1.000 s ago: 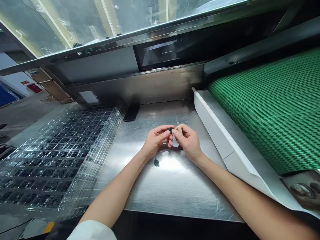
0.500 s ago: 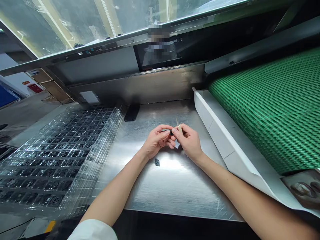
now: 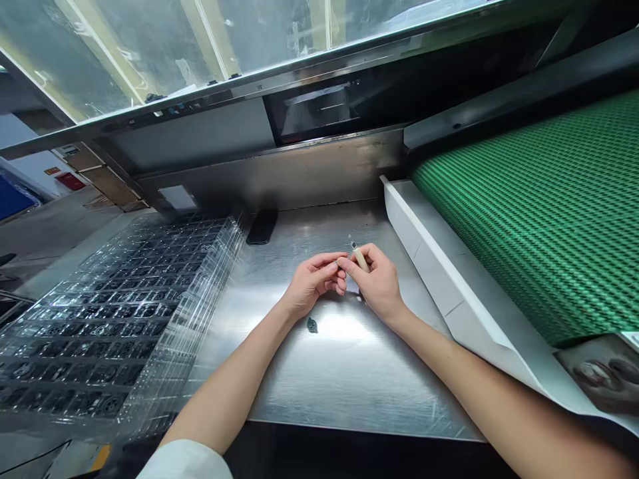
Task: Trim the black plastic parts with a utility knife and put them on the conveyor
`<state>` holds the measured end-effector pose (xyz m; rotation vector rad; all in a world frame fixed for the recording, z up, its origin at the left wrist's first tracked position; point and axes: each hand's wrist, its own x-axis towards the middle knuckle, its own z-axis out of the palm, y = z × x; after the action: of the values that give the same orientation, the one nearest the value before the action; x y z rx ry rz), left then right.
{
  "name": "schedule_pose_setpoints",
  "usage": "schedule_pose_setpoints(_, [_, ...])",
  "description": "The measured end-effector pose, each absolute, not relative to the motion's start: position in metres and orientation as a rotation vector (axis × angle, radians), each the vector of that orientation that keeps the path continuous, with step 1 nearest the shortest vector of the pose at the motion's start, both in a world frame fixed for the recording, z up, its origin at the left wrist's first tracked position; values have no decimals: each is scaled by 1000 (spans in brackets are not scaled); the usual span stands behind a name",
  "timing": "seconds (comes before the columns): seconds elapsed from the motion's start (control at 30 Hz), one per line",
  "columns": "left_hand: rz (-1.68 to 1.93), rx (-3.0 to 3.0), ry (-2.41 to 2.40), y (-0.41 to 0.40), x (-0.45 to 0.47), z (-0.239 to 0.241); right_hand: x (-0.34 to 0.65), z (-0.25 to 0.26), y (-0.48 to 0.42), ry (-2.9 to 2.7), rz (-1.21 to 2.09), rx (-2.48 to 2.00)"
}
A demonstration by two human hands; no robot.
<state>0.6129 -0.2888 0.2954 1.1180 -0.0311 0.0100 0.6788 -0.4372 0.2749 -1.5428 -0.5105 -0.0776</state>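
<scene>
My left hand (image 3: pixel 310 286) is closed in a pinch, its thumb and forefinger meeting the fingertips of my right hand (image 3: pixel 378 283) above the steel table (image 3: pixel 349 386). Whatever lies between the pinched fingertips is almost wholly covered now; a small black part showed there earlier. A small tool with a cream handle (image 3: pixel 361 258) and a thin metal tip is held in my right hand, its tip pointing up and away from me. Just below my left hand, a small dark perforated part (image 3: pixel 312 325) lies flat on the steel.
Stacked clear plastic trays (image 3: pixel 170 352) with black parts in their pockets stand at the left. A black phone (image 3: pixel 262 227) lies near the table's back. To the right, a white raised guard (image 3: pixel 439 286) borders a green mesh conveyor belt (image 3: pixel 539 213). Behind rises a steel panel (image 3: pixel 324 169).
The black part between my fingertips has become hidden. The tool in my right hand has tilted, showing more of its handle. The view has shifted slightly.
</scene>
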Motion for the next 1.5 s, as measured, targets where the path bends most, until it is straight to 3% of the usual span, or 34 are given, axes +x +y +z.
schedule_pose_setpoints(0.43, [172,1080,-41,-284,613,304,679,274,-440,-758,-140,-1659])
schedule_pose_setpoints(1.5, [152,1076,-3,-282,612,306,677,271,-442,-856,-225,-1851])
